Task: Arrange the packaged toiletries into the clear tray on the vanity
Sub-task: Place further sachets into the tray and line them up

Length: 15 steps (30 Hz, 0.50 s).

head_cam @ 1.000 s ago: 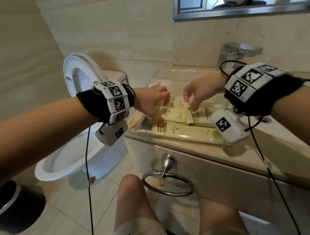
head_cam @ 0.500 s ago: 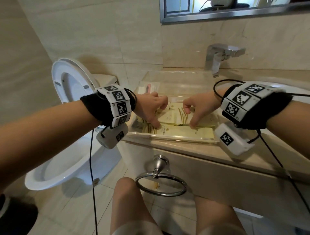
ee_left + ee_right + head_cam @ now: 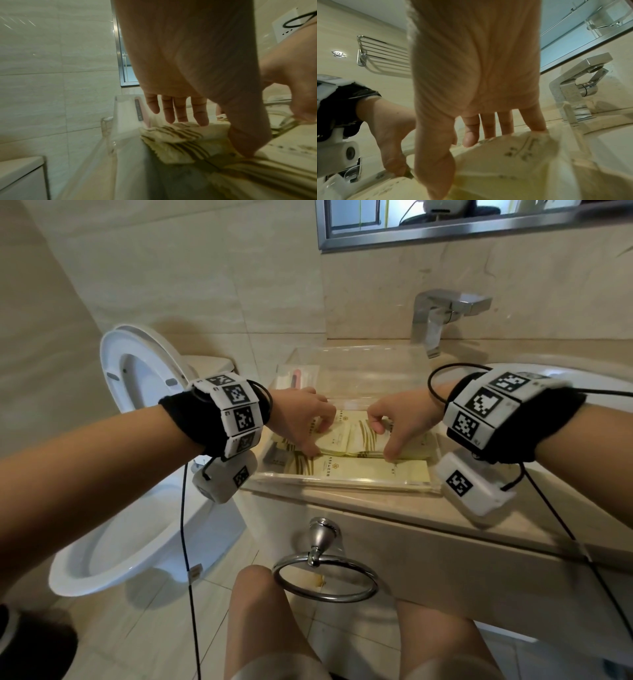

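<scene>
A clear tray [image 3: 342, 485] sits on the vanity's left end. Cream packets with gold stripes [image 3: 356, 438] lie stacked in its middle, and a long packet [image 3: 363, 471] lies along the front wall. A white and pink packet [image 3: 296, 376] rests at the back left. My left hand [image 3: 317, 436] pinches the left end of the middle stack, thumb on the near side, fingers over the far edge. My right hand [image 3: 383, 440] pinches the right end the same way. The left wrist view shows my left hand [image 3: 214, 135] on the striped packets [image 3: 178, 135]; the right wrist view shows my right hand [image 3: 465, 159] on a packet [image 3: 513, 169].
A chrome faucet [image 3: 442, 316] and a white basin [image 3: 582, 381] stand right of the tray. An open toilet [image 3: 113, 542] is left of the vanity. A towel ring [image 3: 325, 580] hangs on the vanity front above my knees. A dark bin [image 3: 34, 645] sits at the bottom left.
Both hands have lowered into the tray and closed on the middle stack of packets; the right hand hovered above them a second ago.
</scene>
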### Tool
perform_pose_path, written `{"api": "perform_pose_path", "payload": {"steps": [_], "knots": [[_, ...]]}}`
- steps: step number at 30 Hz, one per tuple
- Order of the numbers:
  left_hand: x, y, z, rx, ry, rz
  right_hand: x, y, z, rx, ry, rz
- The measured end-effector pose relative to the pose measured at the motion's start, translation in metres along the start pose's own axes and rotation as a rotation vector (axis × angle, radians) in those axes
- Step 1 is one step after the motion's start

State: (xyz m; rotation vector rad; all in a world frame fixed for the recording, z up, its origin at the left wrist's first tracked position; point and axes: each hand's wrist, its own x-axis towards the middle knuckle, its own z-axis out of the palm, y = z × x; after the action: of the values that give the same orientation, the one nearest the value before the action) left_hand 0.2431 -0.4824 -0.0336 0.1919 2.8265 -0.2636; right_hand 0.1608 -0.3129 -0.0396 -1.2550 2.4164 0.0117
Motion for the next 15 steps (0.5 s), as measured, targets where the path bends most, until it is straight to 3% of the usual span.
{"api": "perform_pose_path", "payload": {"steps": [6, 15], "knots": [[-0.0013, 0.0009, 0.0007, -0.088, -0.068, -0.060, 0.0004, 0.0015, 0.0008, -0.005, 0.000, -0.010], [-0.0037, 0.0051, -0.0054, -0.046, -0.028, -0.012, -0.0022, -0.0002, -0.0012, -0.035, -0.010, -0.023]]}}
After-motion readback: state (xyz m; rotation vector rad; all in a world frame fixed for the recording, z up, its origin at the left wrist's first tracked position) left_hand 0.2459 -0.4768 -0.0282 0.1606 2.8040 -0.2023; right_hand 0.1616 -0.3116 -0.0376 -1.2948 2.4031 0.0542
